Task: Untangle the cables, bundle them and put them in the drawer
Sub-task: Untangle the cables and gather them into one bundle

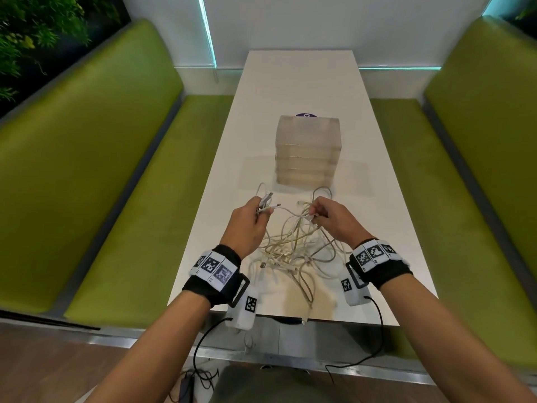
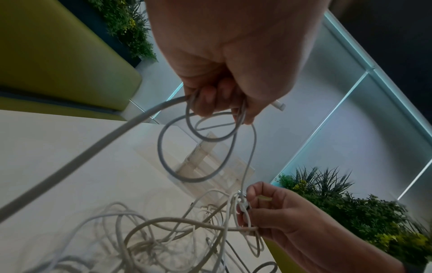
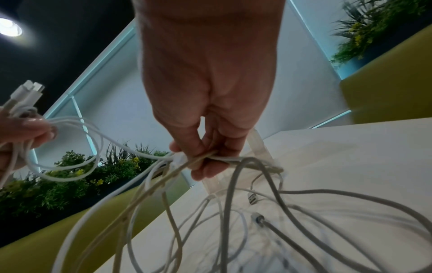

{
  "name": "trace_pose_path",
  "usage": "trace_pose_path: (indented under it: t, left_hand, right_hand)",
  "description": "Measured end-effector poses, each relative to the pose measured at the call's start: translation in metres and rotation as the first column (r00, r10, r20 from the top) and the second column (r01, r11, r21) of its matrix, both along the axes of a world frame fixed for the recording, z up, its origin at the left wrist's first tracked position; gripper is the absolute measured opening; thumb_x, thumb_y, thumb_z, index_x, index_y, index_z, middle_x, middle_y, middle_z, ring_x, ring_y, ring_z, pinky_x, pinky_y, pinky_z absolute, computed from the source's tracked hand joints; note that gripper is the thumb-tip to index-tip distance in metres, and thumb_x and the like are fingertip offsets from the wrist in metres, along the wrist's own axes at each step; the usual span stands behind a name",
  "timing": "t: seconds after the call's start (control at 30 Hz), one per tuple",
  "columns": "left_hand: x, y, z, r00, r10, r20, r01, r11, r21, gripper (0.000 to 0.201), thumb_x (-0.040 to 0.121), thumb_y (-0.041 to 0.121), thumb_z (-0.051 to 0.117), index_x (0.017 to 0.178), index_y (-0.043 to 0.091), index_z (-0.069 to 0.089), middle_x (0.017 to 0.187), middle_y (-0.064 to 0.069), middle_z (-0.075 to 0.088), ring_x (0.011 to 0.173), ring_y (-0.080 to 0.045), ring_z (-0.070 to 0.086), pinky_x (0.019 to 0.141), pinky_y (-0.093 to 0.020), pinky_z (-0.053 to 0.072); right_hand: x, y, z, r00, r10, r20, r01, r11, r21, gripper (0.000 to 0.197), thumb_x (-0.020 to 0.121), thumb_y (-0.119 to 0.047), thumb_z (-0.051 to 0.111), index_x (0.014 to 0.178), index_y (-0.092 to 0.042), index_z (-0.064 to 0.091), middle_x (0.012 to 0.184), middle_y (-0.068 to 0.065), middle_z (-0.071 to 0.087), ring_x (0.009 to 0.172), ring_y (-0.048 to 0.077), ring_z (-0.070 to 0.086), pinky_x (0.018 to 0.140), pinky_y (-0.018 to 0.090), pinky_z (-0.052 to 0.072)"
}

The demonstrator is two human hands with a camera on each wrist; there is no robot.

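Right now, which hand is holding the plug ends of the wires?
The left hand. White plug ends stick out above its fingers, while the right hand only pinches the tangled white cables.

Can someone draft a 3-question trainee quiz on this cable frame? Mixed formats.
1. True or false: the left hand holds cable ends with their plugs sticking out past the fingers.
2. Multiple choice: where is the drawer unit? A) on the bench, B) on the table beyond the cables, C) on the floor.
3. Fill in: the right hand pinches a ____ above the tangle.

Key: 1 true; 2 B; 3 cable.
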State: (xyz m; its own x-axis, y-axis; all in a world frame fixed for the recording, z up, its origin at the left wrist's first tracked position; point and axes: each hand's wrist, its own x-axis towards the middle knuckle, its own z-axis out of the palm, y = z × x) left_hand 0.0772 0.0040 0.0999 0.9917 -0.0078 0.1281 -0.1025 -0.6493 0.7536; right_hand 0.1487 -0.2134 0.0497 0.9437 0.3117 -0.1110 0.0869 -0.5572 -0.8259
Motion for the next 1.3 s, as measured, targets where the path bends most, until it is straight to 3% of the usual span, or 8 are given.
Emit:
trace_pose_path:
  t: [0.27,0.57,0.63,0.77,0.9,0.97,1.13,1.3]
  left_hand:
    - [0.0,0.006,0.005,0.996,0.093,0.012,-0.093,0.996,-0.014,0.017,0.098,0.021,0.05,0.087,0.009,0.049,0.055,0.005,0.041,0.049,-0.011,0.035,0.045,-0.015,0.031]
    - [-0.012,0.014,0.012,0.997,-0.049,-0.063,0.049,0.999,0.011,0.03,0.097,0.033,0.051,0.077,0.01,0.046,0.059,0.005,0.043,0.051,-0.01,0.036,0.047,-0.018,0.029]
    - [-0.018,0.017,0.011,0.989,-0.075,-0.128,0.074,0.997,-0.013,0.031,0.096,0.034,0.052,0.075,0.012,0.046,0.06,0.006,0.042,0.052,-0.01,0.035,0.048,-0.019,0.028]
    - [-0.034,0.018,0.013,0.91,-0.271,-0.314,0.237,0.961,-0.142,0.026,0.093,0.035,0.058,0.08,0.013,0.055,0.064,0.006,0.045,0.057,-0.011,0.038,0.057,-0.027,0.031]
    - [-0.052,0.017,0.024,0.846,-0.372,-0.382,0.254,0.911,-0.325,0.023,0.092,0.027,0.061,0.069,0.026,0.058,0.053,0.014,0.039,0.052,-0.009,0.03,0.051,-0.025,0.026]
    - [-0.058,0.019,0.027,0.835,-0.382,-0.396,0.23,0.896,-0.38,0.028,0.092,0.024,0.06,0.066,0.034,0.062,0.052,0.014,0.038,0.052,-0.009,0.028,0.05,-0.023,0.026]
    - [-0.065,0.024,0.021,0.859,-0.326,-0.395,0.124,0.88,-0.458,0.005,0.091,0.013,0.06,0.089,0.009,0.06,0.058,0.008,0.034,0.053,-0.01,0.027,0.049,-0.022,0.026]
    - [-0.068,0.031,0.017,0.9,-0.282,-0.331,0.048,0.821,-0.568,0.024,0.09,0.023,0.064,0.108,0.012,0.054,0.059,0.009,0.035,0.051,-0.008,0.029,0.048,-0.018,0.03]
  right_hand:
    - [0.001,-0.009,0.002,0.999,0.013,-0.038,-0.009,0.994,0.106,0.027,0.089,0.005,0.051,0.08,-0.02,0.056,0.081,-0.002,0.064,0.085,0.02,0.066,0.082,0.036,0.048]
    - [-0.009,0.0,0.02,0.978,-0.138,0.154,0.148,0.987,-0.057,0.022,0.095,-0.007,0.048,0.096,-0.016,0.068,0.106,0.005,0.068,0.076,0.009,0.06,0.067,0.021,0.042]
    - [-0.025,0.006,0.037,0.993,-0.045,0.112,0.04,0.998,0.045,0.018,0.094,-0.022,0.055,0.108,-0.026,0.065,0.113,-0.005,0.065,0.098,0.009,0.062,0.077,0.019,0.045]
    - [-0.062,0.029,0.07,0.944,0.323,-0.07,-0.309,0.938,0.156,0.062,0.08,-0.04,0.071,0.135,-0.045,0.042,0.135,-0.019,0.05,0.112,-0.002,0.055,0.092,0.024,0.049]
    - [-0.072,0.04,0.078,0.917,0.392,-0.07,-0.373,0.906,0.199,0.036,0.082,-0.025,0.071,0.118,-0.023,0.064,0.108,-0.005,0.071,0.1,0.012,0.065,0.095,0.038,0.05]
    - [-0.076,0.04,0.08,0.909,0.4,-0.114,-0.369,0.902,0.226,0.036,0.08,-0.021,0.073,0.116,-0.02,0.064,0.1,-0.003,0.073,0.096,0.012,0.066,0.092,0.033,0.051]
    - [-0.086,0.044,0.082,0.891,0.451,-0.047,-0.453,0.885,-0.104,0.038,0.08,-0.026,0.074,0.116,-0.027,0.062,0.089,-0.011,0.068,0.075,-0.002,0.059,0.076,0.023,0.048]
    - [-0.103,0.047,0.074,0.858,0.498,-0.126,-0.513,0.842,-0.167,0.015,0.082,-0.02,0.07,0.097,-0.017,0.071,0.073,-0.015,0.062,0.064,-0.002,0.055,0.063,0.016,0.042]
